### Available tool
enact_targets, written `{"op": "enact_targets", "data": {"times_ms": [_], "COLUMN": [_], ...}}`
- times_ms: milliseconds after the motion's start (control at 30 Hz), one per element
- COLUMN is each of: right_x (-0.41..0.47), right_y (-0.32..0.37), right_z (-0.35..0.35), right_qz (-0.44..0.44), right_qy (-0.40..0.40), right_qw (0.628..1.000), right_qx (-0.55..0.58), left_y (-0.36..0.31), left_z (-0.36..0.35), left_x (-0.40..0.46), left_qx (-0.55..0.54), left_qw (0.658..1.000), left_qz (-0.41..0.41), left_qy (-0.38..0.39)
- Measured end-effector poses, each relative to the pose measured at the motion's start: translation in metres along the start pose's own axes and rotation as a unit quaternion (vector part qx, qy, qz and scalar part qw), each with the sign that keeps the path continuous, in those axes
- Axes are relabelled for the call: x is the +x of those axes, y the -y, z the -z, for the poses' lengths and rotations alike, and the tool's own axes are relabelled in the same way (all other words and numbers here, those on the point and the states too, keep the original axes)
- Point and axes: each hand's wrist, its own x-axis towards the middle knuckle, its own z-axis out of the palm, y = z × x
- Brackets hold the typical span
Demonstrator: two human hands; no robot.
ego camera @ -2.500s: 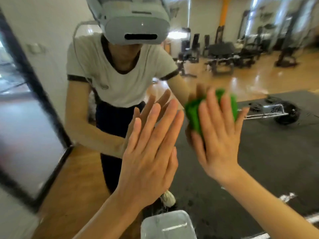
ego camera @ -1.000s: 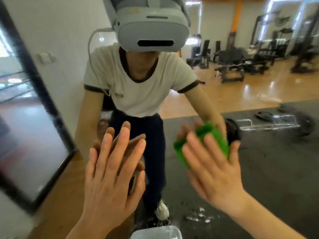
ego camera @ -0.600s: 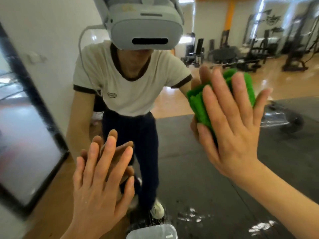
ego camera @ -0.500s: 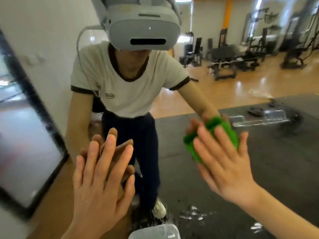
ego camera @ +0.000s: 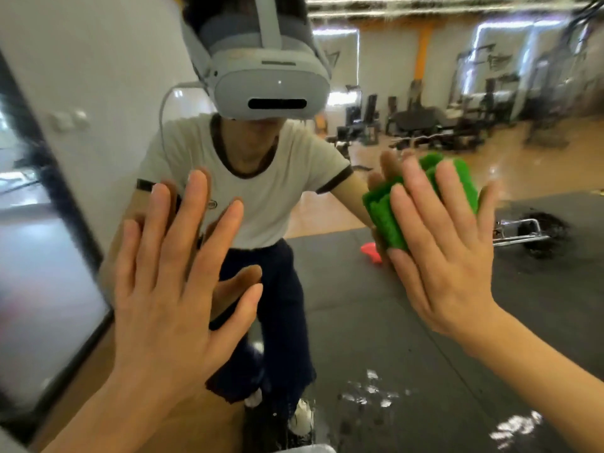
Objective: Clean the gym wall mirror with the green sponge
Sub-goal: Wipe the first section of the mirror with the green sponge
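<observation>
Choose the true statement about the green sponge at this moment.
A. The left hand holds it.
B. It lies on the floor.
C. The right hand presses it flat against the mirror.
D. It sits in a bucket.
C: the right hand, fingers straight, presses the green sponge against the mirror.

No readable text; small shirt logo (ego camera: 211,204) too blurred.
</observation>
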Motion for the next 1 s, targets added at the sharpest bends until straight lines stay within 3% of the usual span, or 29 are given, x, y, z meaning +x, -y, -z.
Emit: {"op": "enact_targets", "data": {"times_ms": [100, 200, 333, 433, 533, 633, 700, 900, 1000], "right_x": [-0.085, -0.078, 0.028, 0.052, -0.011, -0.090, -0.091, 0.032, -0.004], "right_y": [0.010, -0.003, -0.029, -0.030, -0.012, -0.003, -0.009, -0.021, -0.009], "right_z": [-0.002, 0.001, 0.009, 0.011, 0.006, 0.002, 0.006, 0.011, 0.005], "right_qz": [0.098, 0.177, 0.055, -0.018, -0.017, 0.076, 0.128, -0.038, -0.023], "right_qy": [0.073, 0.078, -0.015, -0.049, -0.016, 0.049, 0.072, -0.051, -0.028], "right_qw": [0.991, 0.979, 0.998, 0.999, 1.000, 0.995, 0.987, 0.998, 0.999], "right_qx": [-0.058, -0.068, 0.001, 0.006, -0.009, -0.053, -0.058, 0.021, 0.013], "left_y": [-0.001, -0.004, -0.013, -0.030, -0.039, -0.040, -0.038, -0.032, -0.031], "left_z": [-0.001, -0.001, -0.001, -0.003, -0.009, -0.018, -0.024, -0.039, -0.042], "left_x": [0.003, 0.003, 0.000, -0.014, -0.035, -0.052, -0.057, -0.058, -0.059], "left_qx": [0.004, 0.005, 0.005, -0.016, -0.030, -0.035, -0.033, -0.031, -0.034], "left_qw": [1.000, 1.000, 0.999, 0.998, 0.998, 0.997, 0.998, 0.998, 0.997], "left_qz": [0.008, 0.009, -0.035, -0.061, -0.062, -0.060, -0.054, -0.059, -0.067], "left_qy": [-0.007, -0.006, -0.002, 0.002, 0.012, 0.022, 0.031, 0.015, -0.004]}}
